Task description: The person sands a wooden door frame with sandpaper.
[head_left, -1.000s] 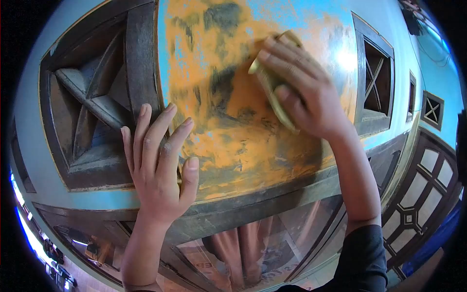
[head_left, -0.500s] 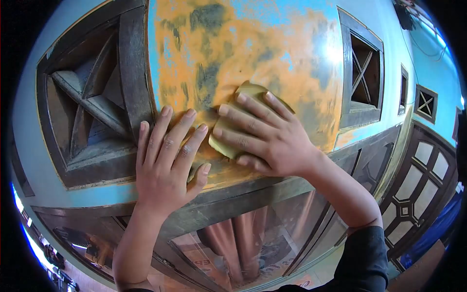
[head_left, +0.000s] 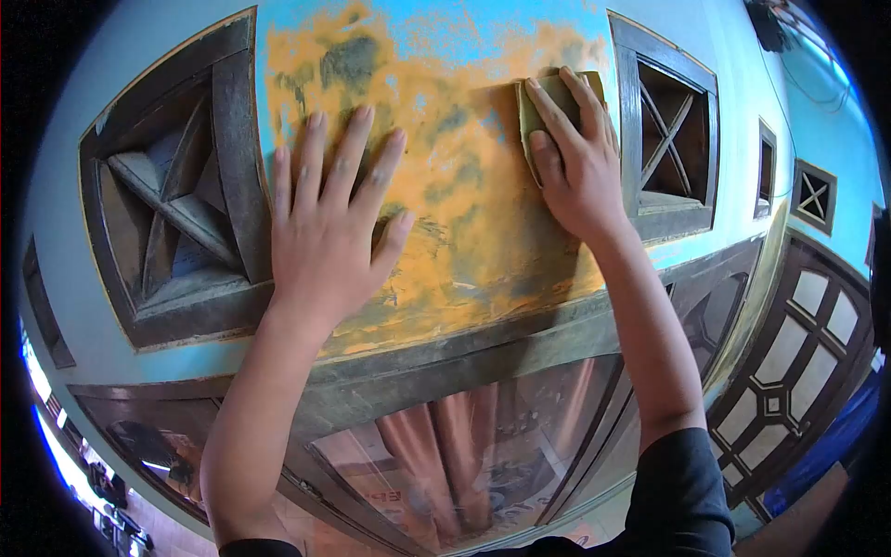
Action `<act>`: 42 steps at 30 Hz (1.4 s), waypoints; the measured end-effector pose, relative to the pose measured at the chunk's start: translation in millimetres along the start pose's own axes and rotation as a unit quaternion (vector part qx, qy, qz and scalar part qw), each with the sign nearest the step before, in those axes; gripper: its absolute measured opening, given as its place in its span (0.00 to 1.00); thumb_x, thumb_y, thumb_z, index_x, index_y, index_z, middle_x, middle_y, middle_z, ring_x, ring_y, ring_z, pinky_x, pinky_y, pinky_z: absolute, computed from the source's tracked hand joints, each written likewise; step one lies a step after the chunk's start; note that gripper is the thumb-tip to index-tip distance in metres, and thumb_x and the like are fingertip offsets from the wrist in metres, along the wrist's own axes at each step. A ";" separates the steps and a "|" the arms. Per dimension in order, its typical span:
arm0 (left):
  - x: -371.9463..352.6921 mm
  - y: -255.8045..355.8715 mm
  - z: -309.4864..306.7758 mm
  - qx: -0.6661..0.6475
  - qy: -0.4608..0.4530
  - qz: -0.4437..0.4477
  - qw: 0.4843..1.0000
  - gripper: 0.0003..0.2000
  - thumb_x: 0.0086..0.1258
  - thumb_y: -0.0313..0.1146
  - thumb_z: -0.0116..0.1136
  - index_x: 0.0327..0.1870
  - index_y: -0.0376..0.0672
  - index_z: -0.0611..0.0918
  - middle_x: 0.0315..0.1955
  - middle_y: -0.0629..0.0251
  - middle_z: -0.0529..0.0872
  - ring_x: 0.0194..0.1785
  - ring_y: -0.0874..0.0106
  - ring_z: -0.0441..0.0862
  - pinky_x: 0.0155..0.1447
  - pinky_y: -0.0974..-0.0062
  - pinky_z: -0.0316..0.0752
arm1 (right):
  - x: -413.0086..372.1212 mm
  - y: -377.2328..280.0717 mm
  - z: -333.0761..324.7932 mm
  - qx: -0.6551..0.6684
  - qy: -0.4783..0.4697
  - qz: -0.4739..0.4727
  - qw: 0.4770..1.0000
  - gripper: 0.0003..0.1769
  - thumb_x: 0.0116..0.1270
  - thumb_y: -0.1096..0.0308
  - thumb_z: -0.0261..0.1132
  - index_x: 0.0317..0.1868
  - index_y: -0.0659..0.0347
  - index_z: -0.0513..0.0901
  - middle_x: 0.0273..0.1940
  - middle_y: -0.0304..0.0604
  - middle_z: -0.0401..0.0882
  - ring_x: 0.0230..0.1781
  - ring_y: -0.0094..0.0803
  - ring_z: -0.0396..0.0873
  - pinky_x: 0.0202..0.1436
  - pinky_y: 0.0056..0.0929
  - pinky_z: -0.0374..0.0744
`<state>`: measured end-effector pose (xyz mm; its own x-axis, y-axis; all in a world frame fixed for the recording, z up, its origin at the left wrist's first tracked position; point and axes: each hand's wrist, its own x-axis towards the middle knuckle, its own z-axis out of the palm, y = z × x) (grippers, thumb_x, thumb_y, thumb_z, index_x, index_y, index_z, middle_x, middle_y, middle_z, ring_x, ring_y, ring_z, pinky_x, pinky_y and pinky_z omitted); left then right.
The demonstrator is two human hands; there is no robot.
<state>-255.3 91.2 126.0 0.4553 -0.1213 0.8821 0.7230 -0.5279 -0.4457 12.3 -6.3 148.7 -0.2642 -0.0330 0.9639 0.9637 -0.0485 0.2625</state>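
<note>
My right hand [head_left: 587, 176] presses a folded yellowish-tan sheet of sandpaper [head_left: 527, 115] against the upper right of a wall patch [head_left: 469, 200]. Its thumb and fingers lie over the sheet, near a dark wooden frame. The patch is mottled orange with dark grey smudges, and bright blue paint shows along its top. On the patch's left side my left hand [head_left: 332, 227] is laid with fingers spread, holding nothing. What lies under the sandpaper is hidden.
Wooden vents with crossed slats flank the patch, a large left vent [head_left: 172, 204] and a smaller right vent [head_left: 670, 139]. Below runs a dark wooden beam [head_left: 445, 357] over a glass pane with brown curtains [head_left: 455, 436] behind it. A panelled door [head_left: 775, 390] stands far right.
My right hand has slid the sandpaper up and to the right across the patch, from low centre to beside the right vent. My left hand now sits higher on the wall, still spread.
</note>
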 end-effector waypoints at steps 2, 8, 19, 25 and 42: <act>16.0 7.5 2.4 0.019 0.015 -0.028 0.999 0.32 0.77 0.46 0.49 0.83 0.58 0.63 0.84 0.64 0.56 0.85 0.51 0.49 0.84 0.40 0.42 | -9.9 -21.4 0.8 -0.020 -0.031 -0.025 0.999 0.30 0.70 0.60 0.65 0.72 0.44 0.78 0.75 0.51 0.68 0.78 0.55 0.63 0.82 0.60 0.57; 11.1 9.9 9.0 0.009 0.042 -0.045 0.998 0.30 0.77 0.45 0.51 0.81 0.60 0.67 0.82 0.68 0.61 0.85 0.56 0.53 0.84 0.40 0.45 | -14.9 -5.1 -10.3 -0.005 -0.083 -0.092 0.992 0.31 0.68 0.56 0.64 0.73 0.46 0.78 0.76 0.51 0.68 0.79 0.57 0.62 0.81 0.58 0.60; -1.6 11.8 9.5 0.000 0.039 -0.052 0.998 0.29 0.78 0.43 0.49 0.80 0.59 0.68 0.82 0.69 0.61 0.85 0.57 0.54 0.84 0.42 0.46 | -33.1 -20.0 -8.7 0.004 -0.067 -0.041 0.997 0.30 0.69 0.56 0.65 0.73 0.38 0.78 0.75 0.46 0.69 0.78 0.55 0.64 0.81 0.59 0.60; -29.7 21.8 9.4 -0.018 0.002 -0.063 0.998 0.30 0.78 0.45 0.49 0.82 0.59 0.66 0.83 0.68 0.58 0.85 0.56 0.52 0.84 0.40 0.45 | -120.4 -91.6 -6.4 0.037 -0.173 -0.071 0.982 0.32 0.65 0.54 0.69 0.71 0.36 0.79 0.76 0.47 0.69 0.78 0.53 0.65 0.80 0.56 0.60; -168.9 59.5 17.0 -0.085 -0.068 -0.133 0.985 0.33 0.75 0.55 0.52 0.79 0.52 0.71 0.81 0.54 0.62 0.85 0.44 0.50 0.82 0.34 0.27 | -179.4 -109.5 0.0 0.017 -0.109 0.136 0.985 0.32 0.68 0.57 0.65 0.74 0.40 0.77 0.80 0.52 0.61 0.83 0.58 0.53 0.84 0.63 0.46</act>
<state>-280.3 94.6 -52.2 0.3343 0.1478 0.9308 0.7342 -0.6600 -0.1589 -45.8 5.0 -52.9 0.0145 0.1754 0.9844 0.9994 -0.0343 -0.0086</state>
